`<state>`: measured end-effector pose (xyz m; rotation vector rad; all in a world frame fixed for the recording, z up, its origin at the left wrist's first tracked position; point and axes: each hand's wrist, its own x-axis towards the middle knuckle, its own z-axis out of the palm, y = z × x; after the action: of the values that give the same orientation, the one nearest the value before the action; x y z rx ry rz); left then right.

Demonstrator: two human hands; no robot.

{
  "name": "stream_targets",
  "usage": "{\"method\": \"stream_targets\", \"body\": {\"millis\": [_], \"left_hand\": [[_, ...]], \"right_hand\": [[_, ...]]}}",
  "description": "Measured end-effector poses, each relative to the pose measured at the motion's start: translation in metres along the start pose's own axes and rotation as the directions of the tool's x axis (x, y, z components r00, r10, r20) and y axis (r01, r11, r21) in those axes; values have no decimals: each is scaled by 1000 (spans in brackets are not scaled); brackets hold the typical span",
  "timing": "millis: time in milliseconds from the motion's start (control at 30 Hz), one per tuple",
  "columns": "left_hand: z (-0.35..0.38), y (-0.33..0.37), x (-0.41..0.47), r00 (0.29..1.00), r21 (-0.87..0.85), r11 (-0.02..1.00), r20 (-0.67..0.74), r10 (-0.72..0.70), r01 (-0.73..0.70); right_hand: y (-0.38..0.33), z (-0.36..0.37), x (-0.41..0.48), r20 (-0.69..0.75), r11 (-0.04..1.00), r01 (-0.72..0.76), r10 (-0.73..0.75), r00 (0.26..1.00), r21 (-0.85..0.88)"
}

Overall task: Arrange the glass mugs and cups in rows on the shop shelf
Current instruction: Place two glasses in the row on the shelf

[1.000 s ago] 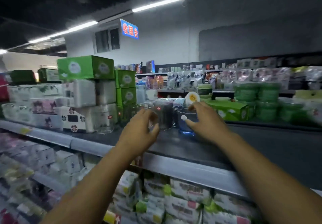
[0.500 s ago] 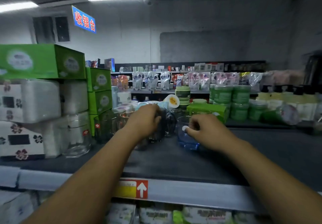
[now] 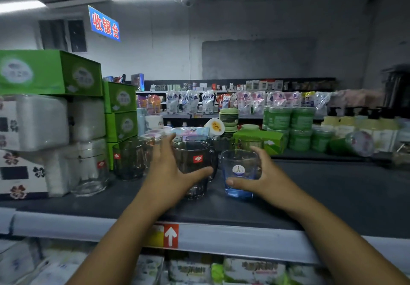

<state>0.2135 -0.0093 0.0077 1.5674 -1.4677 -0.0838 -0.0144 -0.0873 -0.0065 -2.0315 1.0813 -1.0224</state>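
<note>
two hands up on the dark shelf, head view only. left hand grasps the smoky glass mug, thumb across its front, fingers round its left side. right hand grasps the blue glass cup, thumb low on its front, fingers curled round the right side. mug and cup both upright on the shelf, just beside each other near the middle; contact between them unclear. more dark mugs stand left of the left hand, by stacked green boxes. green tubs far right. red arrow tag on the front rail.
</note>
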Motion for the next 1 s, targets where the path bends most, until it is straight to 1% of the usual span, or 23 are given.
{"method": "stream_targets", "body": {"millis": [67, 133, 267, 367, 467, 533, 633, 767, 900, 1000], "left_hand": [[8, -3, 1, 986, -166, 978, 126, -109, 129], [12, -6, 3, 979, -220, 959, 133, -151, 178], [16, -16, 7, 989, -202, 970, 71, -127, 139], [17, -15, 9, 993, -212, 971, 55, -105, 114], [18, -6, 10, 999, -231, 973, 44, -17, 27], [21, 8, 5, 999, -295, 955, 29, 26, -17], [33, 41, -9, 996, -399, 913, 0, 90, -83], [66, 115, -41, 983, -509, 843, -45, 177, -175], [114, 201, -85, 973, -573, 796, -7, 232, -194], [167, 271, -129, 963, -627, 757, 35, 267, -187]], "right_hand": [[5, 2, 4, -33, 1000, 1, -1, 999, -22], [7, 2, 6, -66, 1000, -24, 23, 998, -18], [7, 1, 6, -131, 997, -75, 74, 989, 2], [6, 1, 5, -163, 994, -99, 103, 981, 35], [-1, -11, 0, -259, 993, -98, 111, 959, 64], [-9, -29, -12, -323, 994, -84, 103, 941, 72], [-17, -66, -42, -383, 989, -66, 113, 917, 134], [-15, -135, -107, -477, 980, -81, 159, 864, 180], [2, -220, -189, -544, 984, -113, 172, 821, 140], [24, -293, -260, -600, 983, -153, 180, 779, 96]]}}
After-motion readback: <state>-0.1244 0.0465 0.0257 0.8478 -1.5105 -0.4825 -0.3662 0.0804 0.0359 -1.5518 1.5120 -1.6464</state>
